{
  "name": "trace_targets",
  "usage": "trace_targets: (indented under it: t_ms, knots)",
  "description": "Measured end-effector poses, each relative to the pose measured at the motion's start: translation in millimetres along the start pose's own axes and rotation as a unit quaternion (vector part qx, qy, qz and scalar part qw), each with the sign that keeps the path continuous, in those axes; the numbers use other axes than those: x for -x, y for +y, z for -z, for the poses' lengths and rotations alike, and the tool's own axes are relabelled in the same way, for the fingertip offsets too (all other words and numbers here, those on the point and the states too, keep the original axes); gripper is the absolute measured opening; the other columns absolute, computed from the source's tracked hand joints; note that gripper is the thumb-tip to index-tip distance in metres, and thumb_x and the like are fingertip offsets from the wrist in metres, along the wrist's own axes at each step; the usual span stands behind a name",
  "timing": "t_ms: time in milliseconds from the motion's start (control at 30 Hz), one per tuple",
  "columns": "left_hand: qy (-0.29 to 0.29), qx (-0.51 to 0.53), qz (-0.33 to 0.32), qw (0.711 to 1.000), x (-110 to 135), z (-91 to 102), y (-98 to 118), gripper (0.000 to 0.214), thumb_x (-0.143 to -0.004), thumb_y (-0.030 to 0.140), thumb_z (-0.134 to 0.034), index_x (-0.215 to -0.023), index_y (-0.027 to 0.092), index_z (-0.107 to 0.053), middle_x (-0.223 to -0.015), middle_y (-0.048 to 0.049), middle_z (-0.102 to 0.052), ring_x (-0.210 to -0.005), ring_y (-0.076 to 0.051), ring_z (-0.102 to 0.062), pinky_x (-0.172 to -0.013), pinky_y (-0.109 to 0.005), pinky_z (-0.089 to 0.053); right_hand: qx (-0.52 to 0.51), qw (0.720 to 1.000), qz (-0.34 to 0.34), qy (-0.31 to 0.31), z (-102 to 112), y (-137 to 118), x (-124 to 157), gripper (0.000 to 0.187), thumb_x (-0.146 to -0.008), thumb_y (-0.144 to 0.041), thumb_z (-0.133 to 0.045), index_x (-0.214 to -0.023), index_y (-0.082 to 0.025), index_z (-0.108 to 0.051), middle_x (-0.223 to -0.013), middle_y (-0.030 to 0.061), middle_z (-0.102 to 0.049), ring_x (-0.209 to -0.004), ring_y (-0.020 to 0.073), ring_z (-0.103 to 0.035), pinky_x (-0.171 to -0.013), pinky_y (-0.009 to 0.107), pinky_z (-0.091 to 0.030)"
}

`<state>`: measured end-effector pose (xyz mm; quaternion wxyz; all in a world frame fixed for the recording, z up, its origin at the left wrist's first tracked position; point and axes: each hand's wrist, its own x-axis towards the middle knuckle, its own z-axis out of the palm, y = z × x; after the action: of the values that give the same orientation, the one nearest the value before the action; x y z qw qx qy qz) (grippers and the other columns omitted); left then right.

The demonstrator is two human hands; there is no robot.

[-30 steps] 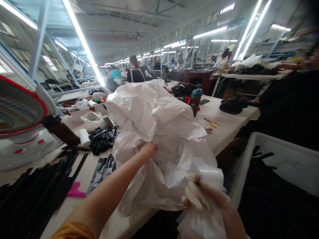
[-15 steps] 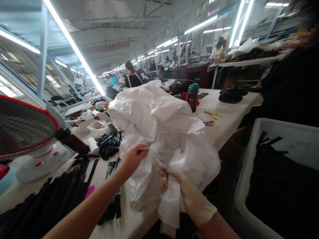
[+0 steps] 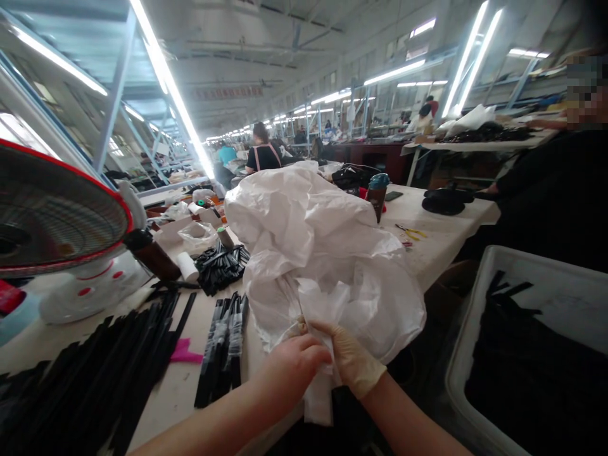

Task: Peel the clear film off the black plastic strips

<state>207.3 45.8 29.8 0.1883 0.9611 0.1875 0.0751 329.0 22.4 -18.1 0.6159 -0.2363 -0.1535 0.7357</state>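
head view, bag: white plastic bag [image 3: 313, 247], large and crumpled, heaped on the near end of the surface [image 3: 441, 244], its lower tail hanging over the edge towards the camera
head view, left hand: left hand [image 3: 294, 364], bare, curled shut on the bunched lower folds of the bag, touching the other hand
head view, right hand: right hand [image 3: 354, 362], gloved, fingers closed round the same gathered tail, just right of the left hand
head view, nearby: black strips [image 3: 223, 339] flat on the surface just left of the bag; fan [image 3: 57, 215] at far left; bottle [image 3: 377, 193] behind the bag; bin [image 3: 468, 354] with dark pieces at lower right, off the surface
handling: probably very light, thin and limp, no stiffness at all; likely slick against glove and skin, apt to billow or slide, and to tear if snagged
where to hold: best at gathered folds or the hem, bunched into a full grip, not pinched on a single flat layer
change from half a second ago: left hand down from a higher fold, now beside the right hand; tail more tightly gathered
change from a second ago: left arm no longer stretched deep into the folds; bag settled lower and flatter
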Motion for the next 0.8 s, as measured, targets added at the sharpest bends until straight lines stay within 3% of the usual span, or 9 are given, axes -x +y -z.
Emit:
trace_targets:
  t_ms: [100,233,333,467,533,600,700,800]
  knots:
    - [0.007,0.091,0.008,0.996,7,7.9,-6,0.019,-0.080,0.006,-0.056,-0.087,0.017,-0.069,-0.089,-0.0054,-0.069,-0.086,-0.016,-0.065,-0.081,-0.026,-0.052,-0.040,0.998,-0.033,0.032,4,4,-5,0.011,-0.071,-0.023,-0.069,-0.071,-0.012,-0.067,-0.068,-0.0017,-0.067,-0.066,0.0074,-0.062,-0.068,0.016,-0.049]
    - [0.043,0.167,0.026,0.985,19,28.4,-26,0.034,-0.085,0.016,-0.052,-0.118,0.019,-0.056,-0.118,-0.0099,-0.061,-0.092,-0.014,-0.064,-0.081,-0.026,-0.053,-0.109,0.991,-0.035,0.070,5,-3,-3,0.013,-0.074,-0.024,-0.067,-0.079,-0.012,-0.066,-0.060,-0.0042,-0.063,-0.059,0.0086,-0.062,-0.066,0.021,-0.049]
    - [0.094,0.050,0.041,0.993,15,36.4,-44,0.046,-0.086,0.011,-0.044,-0.131,0.019,-0.045,-0.138,-0.0138,-0.047,-0.118,-0.020,-0.053,-0.098,-0.038,-0.045,-0.133,0.987,-0.073,0.053,-3,-10,7,0.014,-0.076,-0.024,-0.065,-0.078,-0.011,-0.065,-0.055,-0.0048,-0.060,-0.054,0.0088,-0.060,-0.064,0.023,-0.049]
    - [0.079,-0.064,-0.059,0.993,-12,24.1,-55,0.057,-0.078,0.016,-0.060,-0.133,0.022,-0.045,-0.149,-0.0118,-0.035,-0.137,-0.027,-0.027,-0.109,-0.045,-0.030,-0.118,0.974,-0.193,0.014,-21,-7,27,0.013,-0.072,-0.021,-0.068,-0.076,-0.010,-0.063,-0.044,-0.0082,-0.049,-0.044,0.0088,-0.055,-0.058,0.024,-0.048]
    - [0.064,-0.066,-0.099,0.991,-30,12.0,-53,0.038,-0.082,0.021,-0.059,-0.120,0.024,-0.057,-0.141,-0.0075,-0.047,-0.134,-0.024,-0.034,-0.108,-0.041,-0.031,-0.077,0.974,-0.211,-0.011,-27,-5,42,0.017,-0.073,-0.024,-0.067,-0.081,-0.010,-0.064,-0.045,-0.0079,-0.049,-0.045,0.0099,-0.056,-0.058,0.026,-0.048]
    - [0.031,-0.066,-0.103,0.992,-47,0.0,-52,0.022,-0.087,0.020,-0.053,-0.106,0.024,-0.064,-0.120,-0.0039,-0.065,-0.119,-0.019,-0.052,-0.104,-0.033,-0.036,-0.009,0.982,-0.188,-0.024,-32,-8,61,0.022,-0.074,-0.029,-0.066,-0.086,-0.010,-0.065,-0.048,-0.0045,-0.054,-0.047,0.0115,-0.058,-0.056,0.026,-0.048]
    - [-0.004,-0.079,-0.056,0.995,-67,-11.7,-60,0.020,-0.085,0.014,-0.054,-0.099,0.019,-0.065,-0.093,-0.0038,-0.072,-0.092,-0.018,-0.065,-0.091,-0.028,-0.045,0.068,0.990,-0.125,-0.011,-36,-25,93,0.027,-0.082,-0.037,-0.059,-0.093,-0.014,-0.066,-0.059,0.0034,-0.064,-0.052,0.0124,-0.062,-0.053,0.022,-0.046]
    - [0.012,-0.089,0.024,0.996,-83,-13.4,-79,0.019,-0.084,0.010,-0.051,-0.092,0.017,-0.067,-0.087,-0.0071,-0.072,-0.086,-0.021,-0.067,-0.083,-0.030,-0.048,0.112,0.993,-0.032,0.012,-32,-49,116,0.020,-0.081,-0.037,-0.061,-0.079,-0.018,-0.068,-0.070,0.0046,-0.068,-0.067,0.0142,-0.065,-0.064,0.026,-0.048]
